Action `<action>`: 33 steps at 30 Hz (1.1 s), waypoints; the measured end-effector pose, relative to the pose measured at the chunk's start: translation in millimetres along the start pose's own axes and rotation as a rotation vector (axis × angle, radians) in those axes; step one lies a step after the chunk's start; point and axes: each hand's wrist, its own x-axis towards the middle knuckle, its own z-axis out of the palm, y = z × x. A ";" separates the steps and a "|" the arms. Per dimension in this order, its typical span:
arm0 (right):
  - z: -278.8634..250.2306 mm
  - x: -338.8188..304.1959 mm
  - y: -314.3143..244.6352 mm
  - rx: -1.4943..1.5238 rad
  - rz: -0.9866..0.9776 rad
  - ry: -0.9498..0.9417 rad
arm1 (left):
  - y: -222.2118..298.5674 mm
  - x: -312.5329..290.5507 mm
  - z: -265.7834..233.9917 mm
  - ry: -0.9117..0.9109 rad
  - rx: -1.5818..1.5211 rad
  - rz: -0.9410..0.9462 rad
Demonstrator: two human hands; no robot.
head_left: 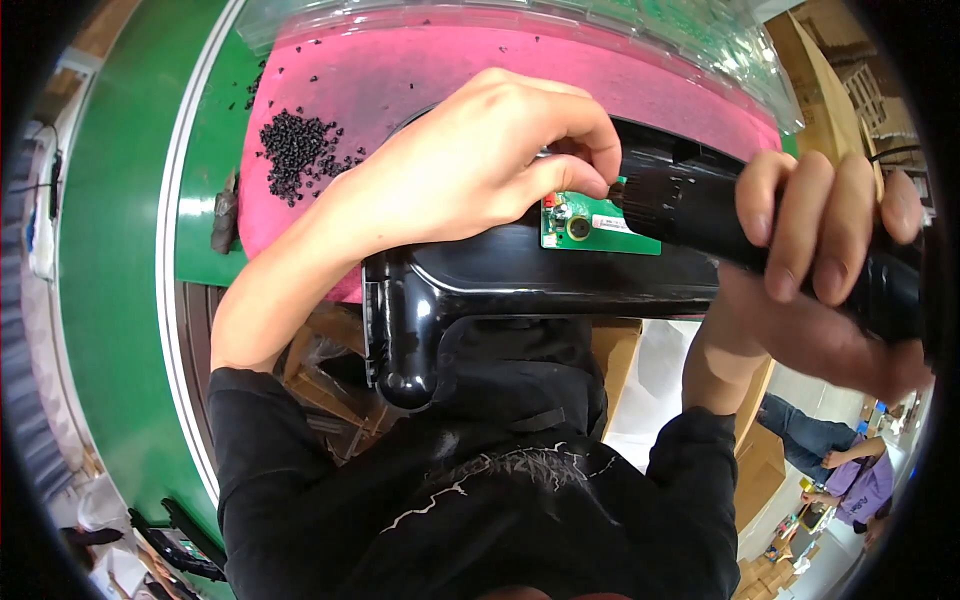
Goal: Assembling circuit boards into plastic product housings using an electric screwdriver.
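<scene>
My right hand (pixel 830 240) is wrapped round a thick black cylindrical tool (pixel 690 205) that looks like an electric screwdriver. Its narrow end points left, over a green circuit board (pixel 600 238). At that end my left hand (pixel 500 150) has thumb and forefinger pinched together; whatever lies between them is too small or hidden to make out. The board carries small parts and a white label, and the tool and my fingers cover some of it. Beneath it is a glossy black plastic housing (pixel 560 285), at the near edge of the table.
A heap of small black screws (pixel 295 150) lies left on a pink mat (pixel 370 60), with loose ones scattered around. Clear plastic trays (pixel 660 30) line the far edge. A dark object (pixel 225 215) rests on the green table (pixel 125 270). Another person (pixel 860 480) is at lower right.
</scene>
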 end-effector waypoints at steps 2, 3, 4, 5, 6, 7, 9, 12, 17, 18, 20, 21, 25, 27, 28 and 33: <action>0.5 -0.4 0.9 0.001 -0.002 -0.007 | -1.1 -1.3 -2.0 0.020 -0.019 -0.026; 0.6 -0.2 1.5 0.000 -0.005 -0.012 | -4.2 -1.3 -2.2 0.021 0.061 0.025; 0.3 -0.4 1.1 0.003 -0.002 -0.020 | -6.2 -1.9 -1.3 0.027 0.141 0.070; 3.4 -3.1 -0.6 0.006 0.000 -0.028 | -7.6 -1.8 -0.8 0.036 0.143 0.065; 3.0 -3.1 -1.2 0.009 0.003 -0.036 | -9.0 -1.3 -0.4 0.049 0.119 0.080; 2.8 -4.2 -1.5 0.009 0.005 -0.040 | -10.5 -2.1 0.8 0.058 0.092 0.095; 2.9 -4.7 -2.4 0.009 0.009 -0.046 | -12.5 -4.9 3.5 0.060 0.089 0.108; 2.3 -4.1 -0.7 0.000 0.006 -0.050 | -13.3 -5.3 3.2 0.034 0.085 0.139; 1.7 -2.7 -0.8 -0.020 -0.008 -0.050 | -11.0 -4.4 3.2 0.015 0.111 0.139; 1.5 -2.6 -1.3 -0.026 -0.011 -0.048 | -9.7 -3.5 2.8 0.024 0.097 0.144; 0.9 -1.9 0.3 -0.026 -0.016 -0.048 | -8.9 -4.5 2.3 0.035 0.089 0.142; 0.6 -1.6 1.3 -0.026 -0.018 -0.048 | -9.1 -5.3 2.6 0.045 0.114 0.137; -1.1 0.0 1.0 -0.043 -0.013 -0.077 | -8.1 -4.3 5.6 0.038 0.174 0.117; -3.1 2.8 4.9 -0.039 -0.003 -0.117 | -8.3 -4.8 3.6 0.044 0.175 0.117; -5.1 4.3 9.1 -0.005 0.016 -0.142 | -8.7 -4.9 2.6 0.050 0.173 0.118; -18.1 8.4 28.0 0.067 0.076 -0.221 | -4.6 -1.8 -1.7 0.124 0.249 0.053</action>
